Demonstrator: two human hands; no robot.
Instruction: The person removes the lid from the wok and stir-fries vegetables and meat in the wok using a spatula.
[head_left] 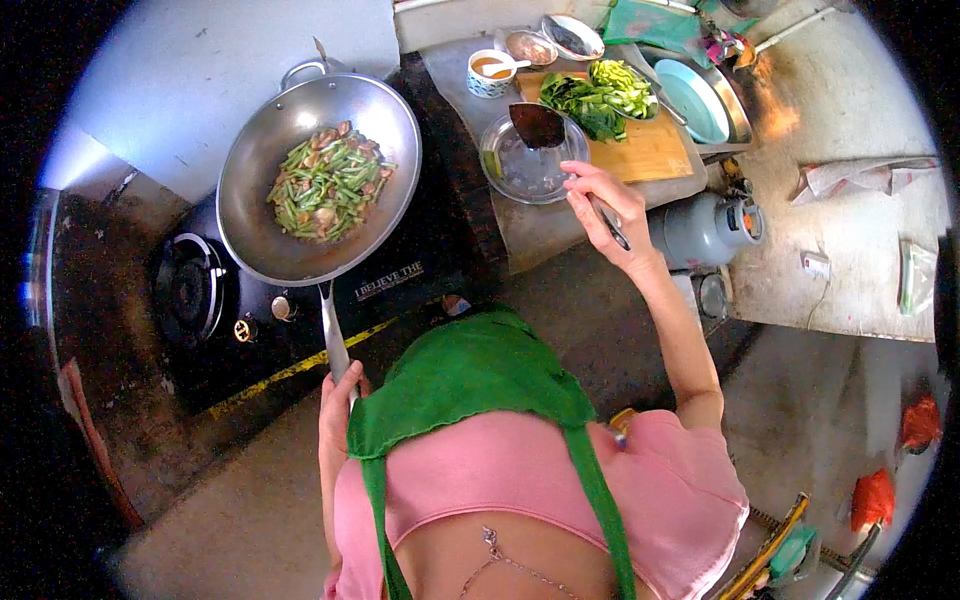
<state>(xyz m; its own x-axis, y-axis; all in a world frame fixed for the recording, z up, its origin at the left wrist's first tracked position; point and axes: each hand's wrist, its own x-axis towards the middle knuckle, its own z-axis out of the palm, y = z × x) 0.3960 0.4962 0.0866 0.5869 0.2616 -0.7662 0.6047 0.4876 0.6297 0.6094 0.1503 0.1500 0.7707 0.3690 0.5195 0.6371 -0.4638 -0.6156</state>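
My left hand (pixel 340 400) is closed round the long metal handle of a wok (pixel 240 215) on the stove. Cut green beans with pieces of meat (pixel 330 185) lie together in the middle of the wok. My right hand (pixel 612 212) is closed on the dark handle of a spatula, away to the right of the wok. The spatula's dark brown blade (pixel 537 125) is over a clear glass bowl (pixel 528 185) on the counter; whether they touch I cannot tell. Part of the spatula's shaft is hidden by my fingers.
A cutting board (pixel 655 150) bears chopped greens (pixel 590 100). Behind the glass bowl stands a patterned cup (pixel 487 82) with a white spoon. A steel basin (pixel 735 110) is at the back right, a grey gas cylinder (pixel 690 235) below. Left of the wok is another burner (pixel 190 288).
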